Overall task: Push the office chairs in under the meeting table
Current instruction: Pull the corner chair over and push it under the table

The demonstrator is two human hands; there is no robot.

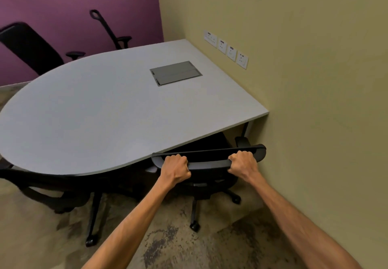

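A grey rounded meeting table [94, 111] fills the middle of the view, its straight end against the right wall. A black office chair [210, 159] stands at the table's near right edge, its seat under the tabletop and its backrest top just outside the edge. My left hand [175, 169] grips the left part of that backrest top and my right hand [243, 162] grips the right part. A second black chair [52, 186] sits at the near left, partly under the table. Two more black chairs [29, 46] [113, 31] stand beyond the table by the purple wall.
The beige wall [315, 100] runs close along the right of the held chair, with several sockets [226, 49] above the tabletop. A grey cable hatch [176, 73] is set into the table. A table leg [246, 129] stands by the wall. Mottled carpet [168, 243] lies below.
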